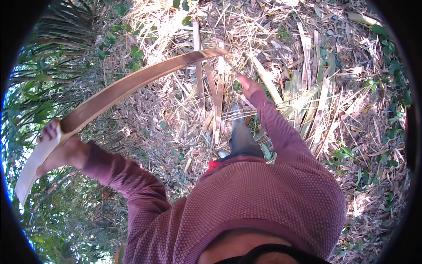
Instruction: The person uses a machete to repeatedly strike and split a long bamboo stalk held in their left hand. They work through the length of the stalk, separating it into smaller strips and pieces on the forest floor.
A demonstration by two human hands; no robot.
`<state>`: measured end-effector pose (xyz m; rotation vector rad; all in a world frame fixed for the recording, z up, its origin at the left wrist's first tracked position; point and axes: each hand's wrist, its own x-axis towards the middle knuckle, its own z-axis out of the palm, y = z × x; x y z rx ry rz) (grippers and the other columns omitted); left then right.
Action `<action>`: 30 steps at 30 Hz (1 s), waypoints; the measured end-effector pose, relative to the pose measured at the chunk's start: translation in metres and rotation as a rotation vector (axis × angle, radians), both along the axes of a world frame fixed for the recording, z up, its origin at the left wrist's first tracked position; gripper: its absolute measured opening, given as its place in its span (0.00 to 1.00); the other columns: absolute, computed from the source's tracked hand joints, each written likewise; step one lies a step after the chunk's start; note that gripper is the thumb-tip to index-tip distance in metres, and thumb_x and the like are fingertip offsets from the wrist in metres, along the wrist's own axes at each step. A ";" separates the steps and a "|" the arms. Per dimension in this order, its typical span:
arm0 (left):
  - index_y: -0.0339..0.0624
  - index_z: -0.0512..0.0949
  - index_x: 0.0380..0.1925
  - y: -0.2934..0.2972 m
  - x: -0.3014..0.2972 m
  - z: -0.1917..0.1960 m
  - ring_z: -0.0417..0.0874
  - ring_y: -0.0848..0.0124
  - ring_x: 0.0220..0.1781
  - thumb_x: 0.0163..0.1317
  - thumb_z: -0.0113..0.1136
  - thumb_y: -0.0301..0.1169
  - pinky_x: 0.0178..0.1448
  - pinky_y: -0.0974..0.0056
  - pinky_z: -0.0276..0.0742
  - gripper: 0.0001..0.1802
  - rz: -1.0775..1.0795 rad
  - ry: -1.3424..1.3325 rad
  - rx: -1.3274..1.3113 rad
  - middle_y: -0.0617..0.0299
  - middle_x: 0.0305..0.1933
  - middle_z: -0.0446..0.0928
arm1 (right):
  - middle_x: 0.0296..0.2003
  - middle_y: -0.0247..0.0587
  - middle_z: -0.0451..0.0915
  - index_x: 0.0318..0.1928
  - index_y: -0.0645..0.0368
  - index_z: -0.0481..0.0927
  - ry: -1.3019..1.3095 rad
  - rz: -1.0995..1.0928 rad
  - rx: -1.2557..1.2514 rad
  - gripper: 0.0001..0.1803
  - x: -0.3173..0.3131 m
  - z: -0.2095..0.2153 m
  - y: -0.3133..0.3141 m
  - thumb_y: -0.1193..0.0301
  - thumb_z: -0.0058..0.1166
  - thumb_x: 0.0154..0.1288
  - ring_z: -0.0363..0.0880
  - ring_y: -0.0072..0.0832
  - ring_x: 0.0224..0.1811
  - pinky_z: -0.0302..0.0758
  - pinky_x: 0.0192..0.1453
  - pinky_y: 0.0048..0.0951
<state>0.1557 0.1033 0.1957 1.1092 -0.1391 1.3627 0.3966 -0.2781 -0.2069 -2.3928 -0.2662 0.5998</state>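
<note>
My left hand [68, 152], at the far left, is closed around a long, curved strip of split wood or bamboo [127, 86]. The strip has a brown face and pale edges. Beyond the hand, its near end [37, 165] shows a whitish side, while the rest arcs up and right across the ground. My right hand [251, 86] is closed near the strip's far end, holding a narrow knife-like tool [233, 66]. Its thin blade is hard to make out against the litter. Whether blade and strip touch cannot be told.
Dry leaves and straw cover the ground [149, 127]. Several flat strips [218, 101] lie ahead of my leg [244, 136]. More greenish strips [316, 97] are piled to the right, beside a pale stick [267, 80]. Palm fronds [57, 48] and shrubs line the left side.
</note>
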 end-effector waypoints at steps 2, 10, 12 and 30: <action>0.38 0.65 0.24 0.022 -0.038 0.026 0.62 0.65 0.21 0.38 0.29 0.79 0.26 0.63 0.60 0.48 -0.230 0.013 0.003 0.57 0.19 0.62 | 0.37 0.54 0.77 0.50 0.53 0.72 0.136 -0.138 -0.001 0.25 0.017 -0.052 -0.017 0.60 0.55 0.49 0.78 0.44 0.36 0.74 0.43 0.39; 0.37 0.62 0.24 0.014 -0.108 0.022 0.58 0.67 0.21 0.42 0.33 0.76 0.28 0.62 0.60 0.45 -0.329 -0.074 -0.001 0.59 0.19 0.59 | 0.34 0.52 0.78 0.46 0.60 0.74 0.109 0.029 0.035 0.31 -0.055 -0.062 -0.014 0.54 0.60 0.44 0.78 0.41 0.35 0.73 0.41 0.36; 0.37 0.62 0.26 0.008 -0.118 0.020 0.59 0.67 0.21 0.42 0.34 0.76 0.29 0.61 0.60 0.45 -0.357 -0.134 0.052 0.59 0.20 0.59 | 0.34 0.51 0.78 0.46 0.61 0.74 0.223 -0.010 0.032 0.31 -0.067 -0.096 -0.010 0.52 0.58 0.46 0.78 0.39 0.35 0.73 0.41 0.36; 0.42 0.63 0.22 0.005 -0.180 -0.054 0.59 0.68 0.17 0.34 0.23 0.82 0.25 0.63 0.61 0.49 -0.020 -0.335 -0.178 0.61 0.16 0.59 | 0.20 0.37 0.71 0.37 0.62 0.68 -0.152 -0.464 0.935 0.12 -0.039 0.166 -0.100 0.68 0.51 0.57 0.71 0.24 0.16 0.69 0.18 0.24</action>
